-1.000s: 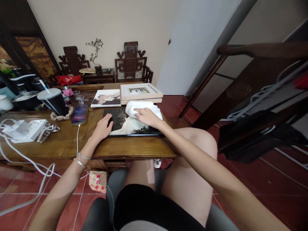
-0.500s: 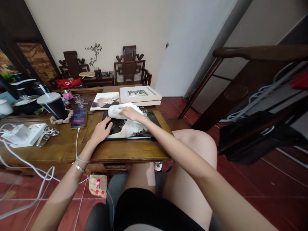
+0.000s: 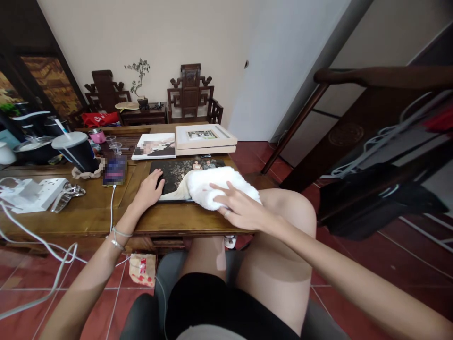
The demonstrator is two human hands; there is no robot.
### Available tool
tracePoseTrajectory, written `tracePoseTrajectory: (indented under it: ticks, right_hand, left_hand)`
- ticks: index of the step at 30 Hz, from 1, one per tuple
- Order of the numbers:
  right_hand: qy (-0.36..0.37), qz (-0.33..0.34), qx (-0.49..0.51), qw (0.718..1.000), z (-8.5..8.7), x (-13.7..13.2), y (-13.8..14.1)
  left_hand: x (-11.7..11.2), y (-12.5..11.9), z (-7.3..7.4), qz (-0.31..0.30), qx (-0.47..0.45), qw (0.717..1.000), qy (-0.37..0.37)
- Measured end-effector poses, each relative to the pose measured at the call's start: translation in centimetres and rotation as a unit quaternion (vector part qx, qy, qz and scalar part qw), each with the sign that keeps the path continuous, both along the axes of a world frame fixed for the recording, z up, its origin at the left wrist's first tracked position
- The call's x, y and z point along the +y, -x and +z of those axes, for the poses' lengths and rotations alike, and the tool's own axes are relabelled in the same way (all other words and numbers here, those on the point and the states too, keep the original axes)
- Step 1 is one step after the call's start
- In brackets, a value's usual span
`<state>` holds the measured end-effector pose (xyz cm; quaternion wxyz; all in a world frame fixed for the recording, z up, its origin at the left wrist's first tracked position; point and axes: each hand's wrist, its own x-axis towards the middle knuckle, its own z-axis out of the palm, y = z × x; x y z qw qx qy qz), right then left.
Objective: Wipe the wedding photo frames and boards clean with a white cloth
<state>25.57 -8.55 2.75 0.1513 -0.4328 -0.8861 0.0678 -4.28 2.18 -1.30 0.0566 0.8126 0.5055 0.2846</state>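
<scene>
Flat on the wooden table lies a dark wedding photo (image 3: pixel 173 174), a panel or album cover, showing a long white dress. My left hand (image 3: pixel 151 189) rests on its left edge, fingers stretched out and holding nothing. Over the photo's right side and front right corner is a fluffy white cloth (image 3: pixel 212 182), which hides much of that part. My right hand (image 3: pixel 240 205) grips and presses the cloth from the front right, with some fingers lying over it and a ring showing.
Behind the photo stand a stack of cream framed boxes (image 3: pixel 205 141) and a smaller photo book (image 3: pixel 155 145). To the left are a charging phone (image 3: pixel 115 170), a dark cup with a straw (image 3: pixel 76 153) and a white power strip (image 3: pixel 44 193) with trailing cables. The table's front edge is close to my legs.
My right hand has swept the cloth from the photo's upper left to its lower right, uncovering two figures at the top. My left hand stays at the left edge.
</scene>
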Motion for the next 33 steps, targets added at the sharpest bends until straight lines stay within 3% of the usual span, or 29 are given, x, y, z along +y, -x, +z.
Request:
tracePoseTrajectory:
  ticks: [3, 6, 11, 15, 19, 22, 24, 27, 29, 31, 33]
  right_hand:
    - [0.055, -0.064, 0.051, 0.995, 1.2, 0.8, -1.1]
    - [0.090, -0.109, 0.088, 0.986, 2.3, 4.6, -2.0]
    - [0.074, -0.152, 0.138, 0.976, 2.8, 10.8, -1.6]
    - [0.043, -0.140, 0.078, 0.986, 2.2, 12.5, -0.6]
    - [-0.015, -0.089, -0.010, 0.996, 0.1, 10.7, 0.1]
    - [-0.048, -0.043, -0.032, 0.997, -1.3, 7.0, -0.3]
    - [-0.030, -0.019, -0.030, 0.999, -1.5, 3.8, -1.0]
    - [0.042, -0.048, -0.015, 0.998, -0.2, -0.5, -2.3]
    - [0.085, -0.084, 0.004, 0.993, 1.3, -1.9, -2.7]
    - [0.110, -0.100, 0.025, 0.989, 2.8, -1.5, -2.7]
    - [0.115, -0.106, 0.049, 0.986, 3.8, 0.4, -2.4]
  left_hand:
    - [0.1, 0.1, -0.1, -0.006, 0.001, 1.000, 0.009]
    - [0.1, 0.2, -0.1, -0.012, 0.002, 1.000, 0.012]
    - [0.2, 0.4, -0.1, -0.016, -0.001, 1.000, 0.004]
    - [0.1, 0.5, 0.0, -0.017, 0.005, 1.000, 0.002]
    - [0.1, 0.4, 0.2, -0.016, 0.005, 1.000, -0.003]
    - [0.2, 0.3, 0.1, -0.017, 0.002, 1.000, -0.004]
    - [0.3, 0.3, 0.0, -0.014, -0.002, 1.000, -0.004]
    - [0.4, 0.2, -0.3, -0.010, -0.002, 1.000, -0.007]
    - [0.4, 0.2, -0.3, -0.010, 0.000, 1.000, -0.011]
    - [0.4, 0.2, -0.3, -0.009, 0.005, 1.000, -0.011]
    - [0.4, 0.2, -0.2, -0.009, 0.011, 1.000, -0.008]
